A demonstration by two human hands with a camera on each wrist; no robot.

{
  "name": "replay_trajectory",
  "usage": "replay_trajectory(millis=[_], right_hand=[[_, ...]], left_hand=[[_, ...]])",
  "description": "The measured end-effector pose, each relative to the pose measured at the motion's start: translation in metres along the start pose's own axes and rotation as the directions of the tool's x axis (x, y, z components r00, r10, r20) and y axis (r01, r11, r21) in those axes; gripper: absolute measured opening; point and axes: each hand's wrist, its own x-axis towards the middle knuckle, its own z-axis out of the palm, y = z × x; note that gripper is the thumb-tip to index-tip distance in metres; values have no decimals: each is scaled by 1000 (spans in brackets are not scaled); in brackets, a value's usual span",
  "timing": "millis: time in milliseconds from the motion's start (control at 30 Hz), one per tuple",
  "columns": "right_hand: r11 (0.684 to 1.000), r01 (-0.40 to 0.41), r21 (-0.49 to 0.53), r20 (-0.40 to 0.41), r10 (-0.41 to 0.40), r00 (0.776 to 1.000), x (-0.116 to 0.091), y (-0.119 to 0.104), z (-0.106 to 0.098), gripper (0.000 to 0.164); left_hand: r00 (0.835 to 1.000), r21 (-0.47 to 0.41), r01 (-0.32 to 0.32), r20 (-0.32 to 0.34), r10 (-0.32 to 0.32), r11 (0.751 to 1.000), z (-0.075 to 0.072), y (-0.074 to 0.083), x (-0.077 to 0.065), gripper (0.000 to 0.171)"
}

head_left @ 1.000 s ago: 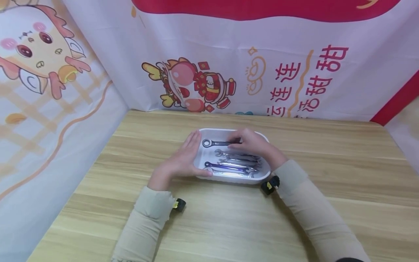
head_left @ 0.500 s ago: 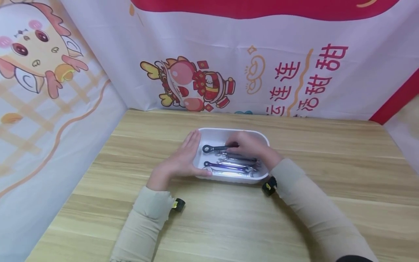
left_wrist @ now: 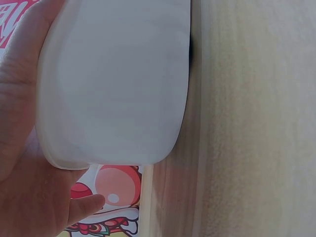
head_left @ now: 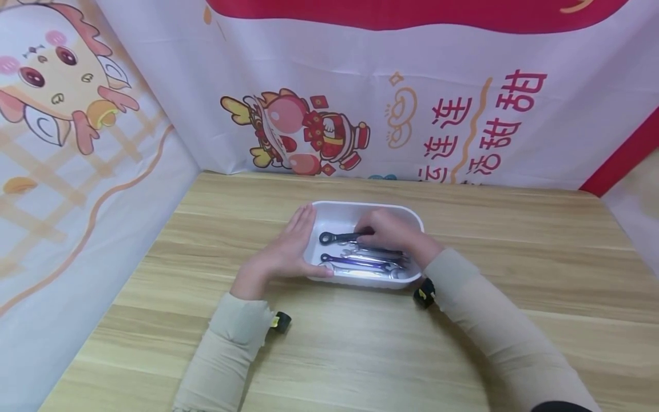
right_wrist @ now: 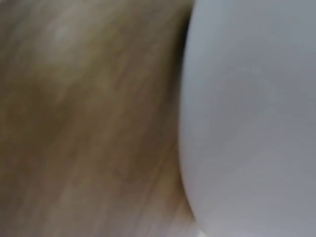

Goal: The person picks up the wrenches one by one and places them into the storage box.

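A white plastic tray (head_left: 336, 209) holds several wrenches on its floor. My left hand (head_left: 280, 252) rests along the tray's left end, fingers straight at the far corner and thumb on the near rim. In the left wrist view the left hand (left_wrist: 24, 123) lies against the rim. Reaching inside, my right hand (head_left: 388, 230) pinches a dark ratcheting wrench (head_left: 337, 237), its ring end pointing left. That wrench lies just beyond the other wrenches; its right end is hidden under the fingers. Nearer me lie a bluish-purple wrench (head_left: 355, 262) and a shiny silver wrench (head_left: 360, 271).
The tray stands on a wood-grain table (head_left: 350, 349), towards its far edge. Behind it hangs a printed white and red cloth (head_left: 319, 51), and another printed cloth (head_left: 67, 189) hangs at the left. The right wrist view shows only the tray's outer wall (right_wrist: 252, 118) and blurred table.
My right hand has drawn the dark wrench from near the tray's far wall towards me, beside the other wrenches. The left hand has stayed at the tray's left end.
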Motion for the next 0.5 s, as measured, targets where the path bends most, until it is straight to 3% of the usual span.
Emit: replay_trajectory(millis=[500], right_hand=[[994, -6, -112, 36, 10, 999, 0, 2, 3, 18]], left_hand=[[1000, -8, -6, -11, 5, 1000, 0, 0, 0, 140]])
